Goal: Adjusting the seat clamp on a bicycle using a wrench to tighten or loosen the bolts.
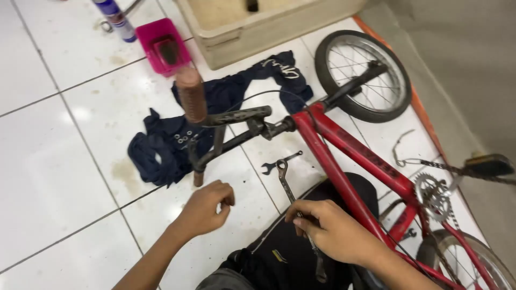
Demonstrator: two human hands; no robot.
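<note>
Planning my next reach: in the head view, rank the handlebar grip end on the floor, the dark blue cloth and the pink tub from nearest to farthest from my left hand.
From the left hand:
1. Handlebar grip end, just above it.
2. Dark blue cloth, up-left under the handlebar.
3. Pink tub, at the top.

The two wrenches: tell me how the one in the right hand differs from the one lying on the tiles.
The long wrench is gripped by the right hand, its ring end on the floor; the small wrench lies loose on the white tile, untouched. The long wrench is clearly larger. Its visible end is a closed ring, while the small wrench shows an open jaw. Both are bare grey metal and lie beside the red bicycle frame.
</note>
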